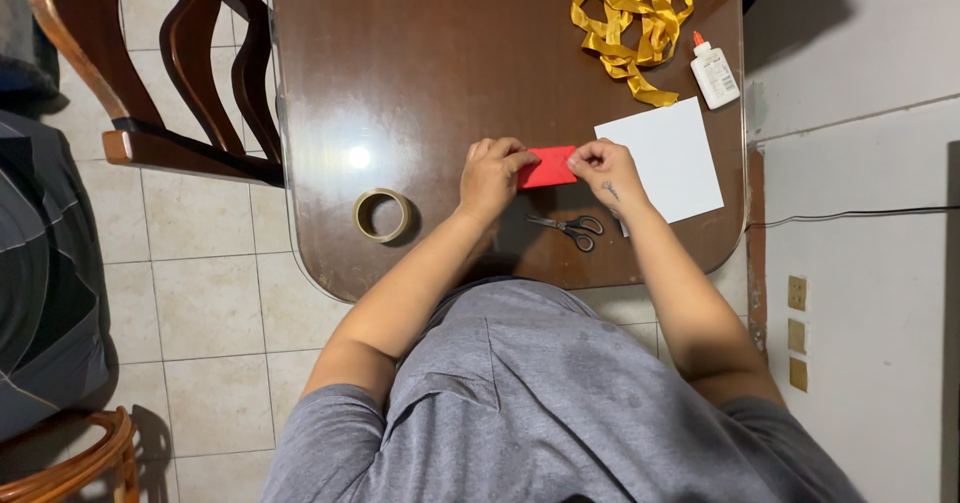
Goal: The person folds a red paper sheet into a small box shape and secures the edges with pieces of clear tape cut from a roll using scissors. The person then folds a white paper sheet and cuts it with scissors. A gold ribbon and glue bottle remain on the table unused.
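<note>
Between the two hands, toward the near right part of the table, lies one small red paper piece [549,167], flat, matte and roughly rectangular. The left hand [491,176] covers its left end, fingers curled down and pressing on the paper; the right hand [606,168] pinches its right edge between bent fingertips. How much of the red paper sits under the hands cannot be made out.

Just near of the red piece lies one pair of scissors [571,229] with dark loop handles and pale metal blades, closed, resting on the wood close to the right wrist. To the right, one white sheet [668,158] of plain paper lies square and flat, its near left corner hidden by the right forearm. Farther off, at the far right, one glossy gold ribbon [632,25] is heaped in loose loops, and beside it lies one small white glue bottle [714,73] with an orange tip. To the left, near the edge, sits one ring of brownish tape [381,215].

All of it rests on one dark, polished wooden table [400,73] with rounded corners, a lamp glare on its surface. One wooden chair [175,73] stands at the left, cut off by the frame, over pale floor tiles.
</note>
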